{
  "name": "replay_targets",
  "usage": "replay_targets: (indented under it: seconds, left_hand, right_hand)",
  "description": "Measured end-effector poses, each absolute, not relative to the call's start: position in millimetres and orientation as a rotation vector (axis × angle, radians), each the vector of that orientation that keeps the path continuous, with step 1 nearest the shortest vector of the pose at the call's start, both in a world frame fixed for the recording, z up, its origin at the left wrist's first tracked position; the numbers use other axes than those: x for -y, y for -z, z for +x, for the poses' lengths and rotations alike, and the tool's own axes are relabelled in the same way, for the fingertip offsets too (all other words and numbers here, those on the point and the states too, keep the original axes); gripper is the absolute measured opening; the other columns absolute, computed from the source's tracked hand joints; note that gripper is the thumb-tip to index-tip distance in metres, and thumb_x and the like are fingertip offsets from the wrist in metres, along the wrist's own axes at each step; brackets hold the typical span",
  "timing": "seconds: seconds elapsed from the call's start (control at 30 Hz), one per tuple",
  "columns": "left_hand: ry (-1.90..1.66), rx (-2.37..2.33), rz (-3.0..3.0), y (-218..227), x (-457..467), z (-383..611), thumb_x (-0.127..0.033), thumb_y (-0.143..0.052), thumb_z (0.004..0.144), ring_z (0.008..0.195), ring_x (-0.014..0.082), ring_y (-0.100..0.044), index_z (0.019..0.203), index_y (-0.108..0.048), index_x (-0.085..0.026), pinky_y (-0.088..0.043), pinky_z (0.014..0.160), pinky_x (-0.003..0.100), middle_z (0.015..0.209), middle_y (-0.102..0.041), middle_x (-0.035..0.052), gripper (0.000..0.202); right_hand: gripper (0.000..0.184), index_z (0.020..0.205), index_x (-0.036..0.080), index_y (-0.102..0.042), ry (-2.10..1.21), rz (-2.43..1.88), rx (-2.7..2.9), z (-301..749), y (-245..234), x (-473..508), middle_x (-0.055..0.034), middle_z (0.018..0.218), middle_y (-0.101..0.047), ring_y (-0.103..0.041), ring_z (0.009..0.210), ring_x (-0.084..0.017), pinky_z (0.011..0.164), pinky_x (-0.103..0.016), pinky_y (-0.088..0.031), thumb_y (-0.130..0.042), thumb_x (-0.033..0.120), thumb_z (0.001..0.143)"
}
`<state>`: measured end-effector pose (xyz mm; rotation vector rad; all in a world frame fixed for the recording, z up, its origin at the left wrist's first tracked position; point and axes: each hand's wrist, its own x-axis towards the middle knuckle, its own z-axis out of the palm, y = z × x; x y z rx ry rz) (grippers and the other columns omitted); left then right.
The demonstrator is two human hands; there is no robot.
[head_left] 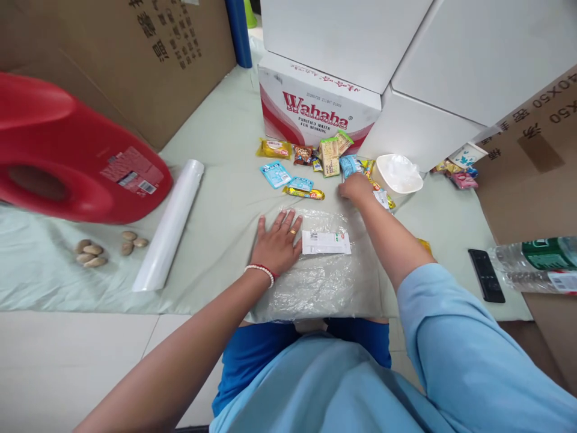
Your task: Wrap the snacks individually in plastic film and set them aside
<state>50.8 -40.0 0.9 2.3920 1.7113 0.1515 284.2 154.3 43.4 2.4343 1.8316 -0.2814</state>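
My left hand [278, 242] lies flat with fingers spread on a clear plastic bag [322, 276] spread on the pale green cloth in front of me. A white labelled packet [325, 242] lies on the bag just right of that hand. My right hand [355, 187] reaches forward with fingers curled down among several snack packets [311, 157]; what its fingers hold, if anything, is hidden. A yellow candy bar [304, 193] and blue packets [276, 174] lie just left of it.
A white bowl lined with plastic [398, 174] stands right of my right hand. A Wahaha carton [315, 108] and white boxes stand behind. A roll of plastic [169, 225], nuts [90, 253] and a red jug [67, 156] sit left; a phone [485, 275] and bottle [536, 264] right.
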Motion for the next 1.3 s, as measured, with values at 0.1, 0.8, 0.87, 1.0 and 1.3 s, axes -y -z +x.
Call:
replay_targets:
  seconds: [0.1, 0.8, 0.87, 1.0, 1.3]
  left_hand:
    - [-0.186, -1.71, 2.377, 0, 40, 51, -0.046, -0.025, 0.108, 0.165, 0.0297, -0.021, 0.167, -0.034, -0.022, -0.003, 0.131, 0.07, 0.177, -0.026, 0.0104, 0.065]
    - [-0.141, -1.7, 2.369, -1, 39, 52, -0.041, -0.026, 0.107, 0.166, 0.0301, -0.018, 0.168, -0.033, -0.021, -0.003, 0.131, 0.07, 0.178, -0.023, 0.0095, 0.064]
    - [-0.134, -1.709, 2.363, -1, 39, 52, -0.042, -0.024, 0.108, 0.166, 0.0301, -0.018, 0.168, -0.033, -0.022, -0.002, 0.131, 0.07, 0.178, -0.023, 0.0094, 0.064]
    - [-0.159, -1.723, 2.37, 0, 39, 53, -0.047, -0.018, 0.109, 0.166, 0.0287, -0.018, 0.168, -0.032, -0.022, -0.002, 0.131, 0.069, 0.178, -0.024, 0.0094, 0.065]
    - [-0.127, -1.735, 2.374, -2, 38, 55, -0.05, -0.019, 0.11, 0.166, 0.0287, -0.018, 0.169, -0.03, -0.025, -0.003, 0.132, 0.068, 0.178, -0.022, 0.0079, 0.065]
  right_hand:
    - [0.058, 0.132, 0.007, -0.071, 0.337, 2.34, -1.83, 302, -65, -139, -0.0273, 0.134, -0.07, -0.067, 0.126, -0.04, 0.101, -0.043, -0.055, -0.073, 0.038, 0.084]
    - [0.066, 0.147, 0.018, -0.058, 0.537, 1.357, -2.69, 269, -54, 13, -0.017, 0.14, -0.063, -0.052, 0.128, -0.037, 0.107, -0.05, -0.045, -0.082, 0.04, 0.089]
    - [0.062, 0.146, 0.019, -0.059, 0.496, 1.36, -2.681, 267, -56, 16, -0.0167, 0.138, -0.064, -0.052, 0.127, -0.036, 0.105, -0.05, -0.045, -0.08, 0.038, 0.091]
    - [0.056, 0.145, 0.017, -0.06, 0.384, 1.403, -2.646, 280, -58, 23, -0.0181, 0.134, -0.066, -0.053, 0.124, -0.038, 0.104, -0.051, -0.045, -0.075, 0.036, 0.094]
    - [0.064, 0.154, 0.015, -0.053, 0.437, 1.465, -2.605, 307, -59, 38, -0.0188, 0.151, -0.06, -0.052, 0.133, -0.037, 0.109, -0.051, -0.043, -0.073, 0.032, 0.096]
